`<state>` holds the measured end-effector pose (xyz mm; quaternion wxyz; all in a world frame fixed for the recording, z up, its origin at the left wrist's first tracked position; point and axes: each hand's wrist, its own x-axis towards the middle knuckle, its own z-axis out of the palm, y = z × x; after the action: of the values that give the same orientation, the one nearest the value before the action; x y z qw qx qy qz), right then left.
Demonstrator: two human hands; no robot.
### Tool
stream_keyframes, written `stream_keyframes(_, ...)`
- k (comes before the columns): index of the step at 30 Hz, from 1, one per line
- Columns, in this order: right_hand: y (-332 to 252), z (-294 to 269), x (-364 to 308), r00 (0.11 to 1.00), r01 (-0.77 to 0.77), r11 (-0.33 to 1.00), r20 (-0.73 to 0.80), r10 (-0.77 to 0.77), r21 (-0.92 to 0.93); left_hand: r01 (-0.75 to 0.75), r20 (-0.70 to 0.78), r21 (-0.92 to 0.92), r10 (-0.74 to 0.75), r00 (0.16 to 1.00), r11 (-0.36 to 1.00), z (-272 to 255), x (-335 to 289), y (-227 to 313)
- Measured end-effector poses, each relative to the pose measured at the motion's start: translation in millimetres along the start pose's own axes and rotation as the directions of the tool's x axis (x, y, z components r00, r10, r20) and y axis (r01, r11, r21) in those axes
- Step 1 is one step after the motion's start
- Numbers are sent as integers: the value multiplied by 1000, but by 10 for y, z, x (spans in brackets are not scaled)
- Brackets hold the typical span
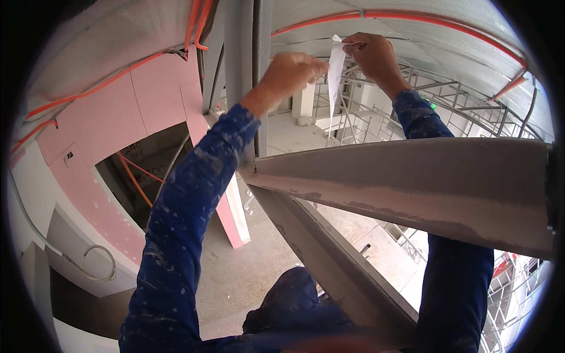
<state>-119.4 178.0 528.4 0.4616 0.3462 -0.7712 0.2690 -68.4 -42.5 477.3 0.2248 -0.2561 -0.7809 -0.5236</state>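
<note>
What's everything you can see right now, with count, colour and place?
Strip: one, white, upper centre
Beams: at least three, grey, centre and right
Ceiling: one, silvery, overhead
Pipes: several, orange, along the ceiling
Panels: several, pink, left
Cable: one, pale, looped lower left
Scaffolding: several frames, grey, background right
Floor: one, grey, below
Sleeves: two, blue, left and right
Leg: one, dark, bottom centre
Left hand: one, bare, blurred, beside the strip; contact unclear
Right hand: one, bare, pinching the strip's top

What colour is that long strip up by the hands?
The strip is white; the head view shows it best.
</note>
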Motion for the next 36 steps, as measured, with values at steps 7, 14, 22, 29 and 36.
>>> stream_keyframes(7, -80, 49, 14, 990, 129, 992, -47, -130, -5, 167, -35, -259, -182, 983, 951, -101, 596, 243)
stream_keyframes(14, -51, 112, -2, 976, 176, 984, -127, -176, -13, 155, -25, -279, -169, 985, 948, -22, 700, 395)
stream_keyframes(22, -235, 154, -78, 986, 102, 993, -139, -94, 52, 248, -78, -427, -308, 948, 870, -167, 866, 438)
stream_keyframes(29, -386, 169, -54, 996, -85, 966, -6, 89, 244, 166, -103, -303, -205, 973, 939, -376, 1044, 443)
stream_keyframes(36, -497, 275, 210, 867, -473, 625, 203, 455, 621, 196, -53, -280, -219, 974, 940, -383, 1044, 492)
